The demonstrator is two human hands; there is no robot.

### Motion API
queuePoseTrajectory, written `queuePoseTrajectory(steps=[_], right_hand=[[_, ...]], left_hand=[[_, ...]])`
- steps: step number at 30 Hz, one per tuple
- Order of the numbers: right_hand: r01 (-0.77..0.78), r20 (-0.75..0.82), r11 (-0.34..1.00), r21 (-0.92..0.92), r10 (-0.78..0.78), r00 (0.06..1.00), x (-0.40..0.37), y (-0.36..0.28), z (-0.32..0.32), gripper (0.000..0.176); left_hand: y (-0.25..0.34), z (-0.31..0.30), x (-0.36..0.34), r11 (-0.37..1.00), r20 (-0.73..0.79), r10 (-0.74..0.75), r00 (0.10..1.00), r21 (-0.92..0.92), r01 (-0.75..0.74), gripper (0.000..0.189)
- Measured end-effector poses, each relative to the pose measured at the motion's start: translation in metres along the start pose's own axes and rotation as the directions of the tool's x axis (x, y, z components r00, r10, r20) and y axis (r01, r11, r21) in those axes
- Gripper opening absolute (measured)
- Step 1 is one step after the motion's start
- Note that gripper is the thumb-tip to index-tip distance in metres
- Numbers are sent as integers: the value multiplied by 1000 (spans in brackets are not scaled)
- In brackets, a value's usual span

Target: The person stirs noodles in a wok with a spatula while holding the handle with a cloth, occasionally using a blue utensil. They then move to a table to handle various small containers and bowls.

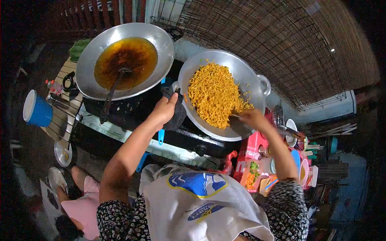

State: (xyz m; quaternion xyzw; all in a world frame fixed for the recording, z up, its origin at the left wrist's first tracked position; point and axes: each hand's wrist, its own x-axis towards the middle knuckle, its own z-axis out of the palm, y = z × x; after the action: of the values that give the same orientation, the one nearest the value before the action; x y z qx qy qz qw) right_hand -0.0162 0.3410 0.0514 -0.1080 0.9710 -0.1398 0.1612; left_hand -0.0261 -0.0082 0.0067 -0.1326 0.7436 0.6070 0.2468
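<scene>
While the left hand (163,110) steadies the wok (246,74) through a cloth (177,114), the right hand (253,119), gripping a spatula (235,116), should lift noodles (213,94) from underneath.

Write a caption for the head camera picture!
Left hand grips wok with cloth; right hand holds tool in noodles.

yellow noodles (214,94) | amber oil (125,62) | blue cup (37,109) | silver wok (249,76) | floral sleeve (289,205)
</scene>
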Motion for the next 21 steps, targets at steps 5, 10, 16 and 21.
queuePoseTrajectory(steps=[5,10,16,21], right_hand=[[-232,-240,959,164,267,933,9,-47,33,23],[-182,-390,978,97,206,898,-4,-27,5,19],[-316,-540,916,-248,139,830,-36,-65,-68,18],[-235,-615,858,-456,-114,780,-36,-71,-79,19]], left_hand=[[12,-5,-15,1000,58,13,998,-12,-12,79],[17,-5,-21,999,34,17,999,27,-18,78],[16,-3,-24,998,32,67,997,-16,-66,74],[15,1,-29,996,-41,82,996,-34,-84,73]])
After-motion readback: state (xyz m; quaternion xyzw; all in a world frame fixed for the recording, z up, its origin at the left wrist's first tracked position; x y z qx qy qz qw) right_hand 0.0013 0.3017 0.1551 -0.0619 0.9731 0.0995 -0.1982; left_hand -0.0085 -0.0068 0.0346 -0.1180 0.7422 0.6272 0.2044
